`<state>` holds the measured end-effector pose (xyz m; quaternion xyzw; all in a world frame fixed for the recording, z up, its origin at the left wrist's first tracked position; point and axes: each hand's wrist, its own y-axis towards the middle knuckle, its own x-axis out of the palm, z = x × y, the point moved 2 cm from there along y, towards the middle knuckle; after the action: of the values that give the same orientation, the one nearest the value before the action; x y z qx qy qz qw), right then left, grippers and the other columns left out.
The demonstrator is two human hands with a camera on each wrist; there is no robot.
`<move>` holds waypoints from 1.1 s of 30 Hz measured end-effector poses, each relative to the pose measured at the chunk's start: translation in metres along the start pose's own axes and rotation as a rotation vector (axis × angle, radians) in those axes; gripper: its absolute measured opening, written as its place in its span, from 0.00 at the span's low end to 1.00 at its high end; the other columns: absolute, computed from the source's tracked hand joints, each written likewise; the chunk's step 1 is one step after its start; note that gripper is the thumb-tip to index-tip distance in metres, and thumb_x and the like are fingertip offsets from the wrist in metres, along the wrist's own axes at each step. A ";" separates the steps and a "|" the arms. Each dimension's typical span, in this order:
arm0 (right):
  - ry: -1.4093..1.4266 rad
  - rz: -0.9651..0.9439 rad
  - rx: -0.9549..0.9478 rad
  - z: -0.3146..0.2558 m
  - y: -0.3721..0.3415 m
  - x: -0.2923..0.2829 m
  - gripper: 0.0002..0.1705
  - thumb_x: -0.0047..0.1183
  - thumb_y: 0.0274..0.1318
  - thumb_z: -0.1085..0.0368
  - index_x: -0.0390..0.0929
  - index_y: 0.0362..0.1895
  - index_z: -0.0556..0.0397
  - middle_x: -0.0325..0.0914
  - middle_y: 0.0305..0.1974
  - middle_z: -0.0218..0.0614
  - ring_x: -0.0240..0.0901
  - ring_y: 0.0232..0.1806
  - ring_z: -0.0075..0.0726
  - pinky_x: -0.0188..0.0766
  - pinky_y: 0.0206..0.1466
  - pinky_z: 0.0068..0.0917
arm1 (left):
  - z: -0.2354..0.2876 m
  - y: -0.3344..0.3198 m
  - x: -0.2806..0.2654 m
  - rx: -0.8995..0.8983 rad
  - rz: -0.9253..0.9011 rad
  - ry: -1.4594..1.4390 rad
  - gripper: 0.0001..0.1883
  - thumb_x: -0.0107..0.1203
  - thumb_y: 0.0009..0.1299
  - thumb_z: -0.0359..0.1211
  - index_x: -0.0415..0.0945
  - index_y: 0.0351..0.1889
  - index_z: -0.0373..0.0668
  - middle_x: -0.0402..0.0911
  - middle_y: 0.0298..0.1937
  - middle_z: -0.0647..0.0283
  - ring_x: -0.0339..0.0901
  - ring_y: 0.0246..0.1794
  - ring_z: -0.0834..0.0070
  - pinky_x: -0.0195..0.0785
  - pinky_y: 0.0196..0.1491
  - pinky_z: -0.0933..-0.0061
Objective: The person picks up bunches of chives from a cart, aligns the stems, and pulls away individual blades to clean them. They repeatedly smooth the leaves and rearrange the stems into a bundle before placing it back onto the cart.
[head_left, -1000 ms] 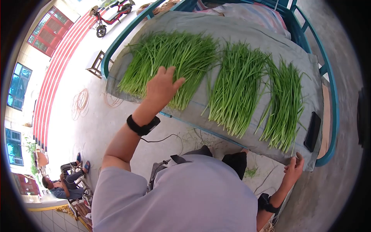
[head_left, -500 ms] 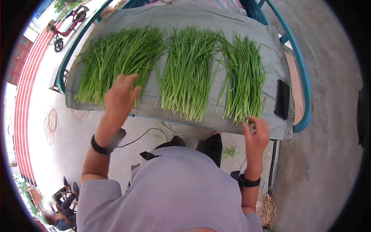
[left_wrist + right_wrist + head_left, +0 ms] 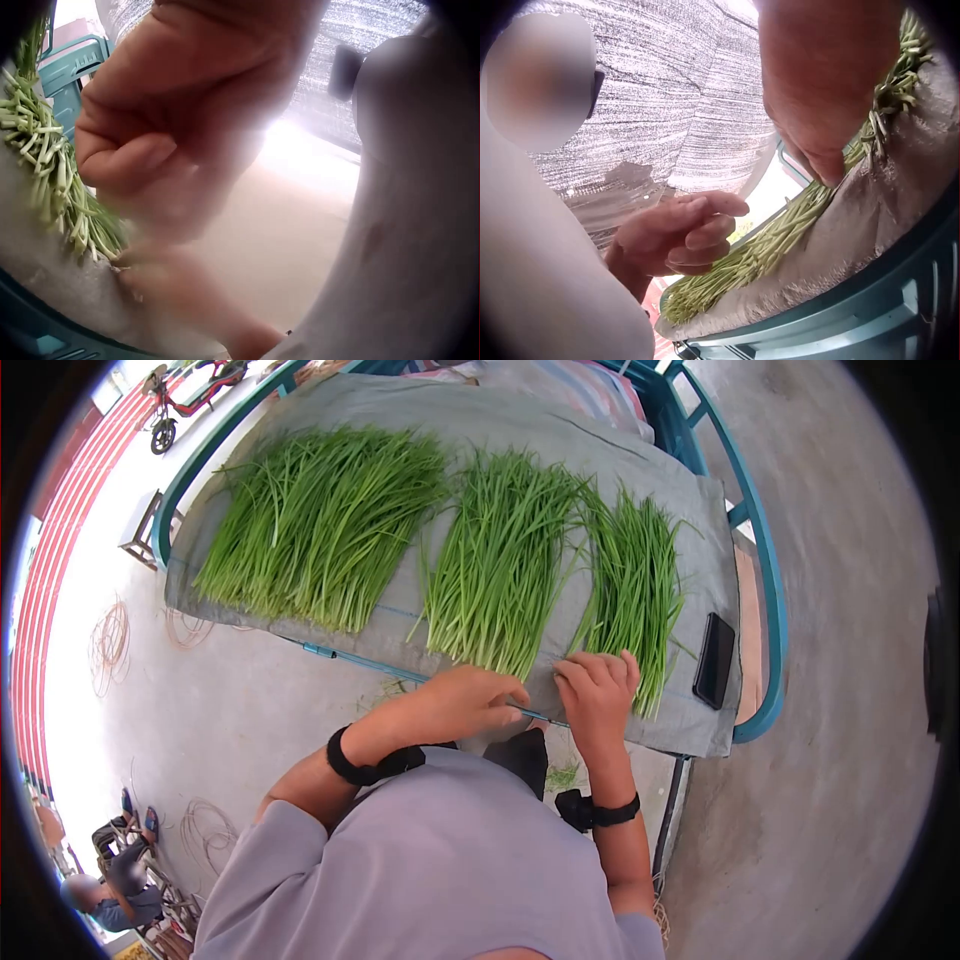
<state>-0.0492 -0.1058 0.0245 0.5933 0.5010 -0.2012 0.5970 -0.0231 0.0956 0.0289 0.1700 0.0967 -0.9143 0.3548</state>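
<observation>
Three bunches of garlic chives lie side by side on a grey cloth: a wide left bunch (image 3: pixel 320 525), a middle bunch (image 3: pixel 505 560) and a narrower right bunch (image 3: pixel 635 585). Their pale cut ends face me. My left hand (image 3: pixel 455 702) hovers just in front of the cloth's near edge, below the middle bunch, its fingers loosely bent around nothing. In the right wrist view that left hand (image 3: pixel 679 234) shows bent fingers. My right hand (image 3: pixel 600 695) is at the near edge between the middle and right bunches, with fingertips right at the stalk ends and cloth.
The grey cloth (image 3: pixel 395 622) covers a cart bed with teal rails (image 3: pixel 770 620). A black phone (image 3: pixel 714 660) lies at its right edge. Striped sacking (image 3: pixel 570 395) is at the back. A stool (image 3: pixel 145 530), a scooter (image 3: pixel 190 400) and a seated person (image 3: pixel 125 895) are to the left.
My left hand has moved from the left bunch rightward and back to the cloth's near edge. The right hand has come leftward from the cloth's right corner, closer to the left hand.
</observation>
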 end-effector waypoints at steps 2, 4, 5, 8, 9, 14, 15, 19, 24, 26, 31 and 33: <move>0.106 0.062 -0.007 -0.003 0.000 -0.007 0.11 0.61 0.40 0.70 0.80 0.33 0.46 0.77 0.35 0.27 0.71 0.41 0.35 0.58 0.61 0.43 | 0.000 -0.002 -0.002 0.031 0.071 -0.032 0.14 0.53 0.68 0.31 0.75 0.50 0.39 0.74 0.28 0.63 0.70 0.27 0.78 0.64 0.30 0.75; 0.188 0.092 -0.031 -0.010 0.002 -0.016 0.12 0.62 0.39 0.71 0.79 0.33 0.48 0.77 0.34 0.28 0.72 0.39 0.36 0.62 0.58 0.42 | 0.009 0.000 -0.003 0.052 0.191 -0.079 0.15 0.54 0.67 0.30 0.74 0.51 0.40 0.74 0.29 0.63 0.71 0.28 0.77 0.65 0.30 0.74; 0.215 0.093 -0.054 -0.015 0.004 -0.023 0.12 0.63 0.39 0.71 0.79 0.33 0.48 0.77 0.34 0.29 0.72 0.38 0.37 0.64 0.56 0.42 | 0.014 0.002 -0.002 0.059 0.203 -0.073 0.15 0.54 0.66 0.29 0.74 0.52 0.41 0.74 0.30 0.63 0.71 0.27 0.76 0.66 0.30 0.74; 0.303 0.080 -0.142 -0.027 0.011 -0.034 0.12 0.62 0.38 0.73 0.79 0.33 0.49 0.78 0.34 0.31 0.72 0.36 0.39 0.67 0.50 0.40 | 0.019 0.011 0.007 0.165 0.240 -0.012 0.16 0.54 0.66 0.28 0.74 0.53 0.44 0.74 0.32 0.62 0.72 0.27 0.72 0.66 0.30 0.73; 0.333 0.071 -0.175 -0.030 0.011 -0.035 0.12 0.62 0.38 0.73 0.79 0.33 0.49 0.78 0.34 0.31 0.72 0.36 0.39 0.68 0.49 0.40 | 0.016 0.015 0.011 0.255 0.261 0.037 0.16 0.54 0.66 0.28 0.74 0.53 0.45 0.74 0.32 0.62 0.72 0.27 0.70 0.66 0.31 0.73; 0.488 0.169 0.053 -0.028 0.002 -0.043 0.10 0.59 0.41 0.74 0.77 0.32 0.51 0.78 0.35 0.35 0.72 0.37 0.42 0.68 0.46 0.37 | 0.010 0.013 0.011 0.212 0.229 0.274 0.11 0.53 0.67 0.31 0.78 0.47 0.46 0.72 0.33 0.61 0.72 0.33 0.65 0.67 0.37 0.70; 0.499 0.218 0.152 -0.021 -0.002 -0.047 0.10 0.60 0.41 0.73 0.77 0.31 0.50 0.78 0.35 0.34 0.72 0.38 0.42 0.68 0.46 0.36 | 0.008 0.010 0.005 0.201 0.264 0.186 0.09 0.53 0.67 0.32 0.78 0.44 0.46 0.72 0.34 0.61 0.72 0.34 0.64 0.67 0.38 0.69; 0.137 0.109 0.251 0.003 -0.007 -0.045 0.11 0.59 0.41 0.74 0.78 0.33 0.50 0.76 0.45 0.35 0.67 0.50 0.45 0.60 0.56 0.39 | 0.022 -0.014 -0.037 0.305 0.466 -0.092 0.15 0.45 0.73 0.41 0.80 0.37 0.42 0.70 0.36 0.61 0.72 0.40 0.69 0.64 0.45 0.70; -0.160 -0.103 0.156 0.004 -0.019 -0.019 0.15 0.61 0.40 0.70 0.81 0.36 0.42 0.70 0.54 0.31 0.57 0.63 0.47 0.47 0.66 0.46 | 0.053 -0.041 -0.073 0.522 0.717 -0.732 0.21 0.33 0.79 0.46 0.73 0.39 0.42 0.68 0.29 0.66 0.68 0.25 0.76 0.69 0.37 0.75; -0.186 -0.125 0.145 0.006 -0.023 -0.012 0.14 0.62 0.40 0.69 0.81 0.36 0.39 0.70 0.55 0.30 0.55 0.65 0.47 0.44 0.68 0.48 | 0.065 -0.063 -0.091 0.706 0.634 -1.009 0.21 0.31 0.79 0.47 0.70 0.42 0.43 0.61 0.21 0.71 0.57 0.16 0.83 0.59 0.20 0.83; -0.151 -0.082 0.123 0.011 -0.025 -0.004 0.13 0.63 0.39 0.66 0.82 0.34 0.38 0.70 0.54 0.30 0.56 0.64 0.47 0.44 0.69 0.49 | 0.073 -0.079 -0.092 0.691 0.648 -0.902 0.21 0.30 0.79 0.47 0.70 0.42 0.43 0.55 0.18 0.75 0.49 0.14 0.87 0.44 0.14 0.84; -0.109 -0.060 0.071 0.010 -0.024 -0.006 0.12 0.63 0.40 0.68 0.82 0.33 0.39 0.71 0.53 0.30 0.57 0.62 0.46 0.48 0.67 0.46 | 0.073 -0.078 -0.088 0.640 0.681 -0.836 0.21 0.31 0.79 0.46 0.70 0.42 0.41 0.56 0.18 0.75 0.49 0.15 0.87 0.44 0.15 0.83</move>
<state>-0.0685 -0.1224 0.0152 0.5869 0.4778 -0.2688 0.5958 -0.0330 0.1855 0.1340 -0.0829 -0.3883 -0.7227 0.5658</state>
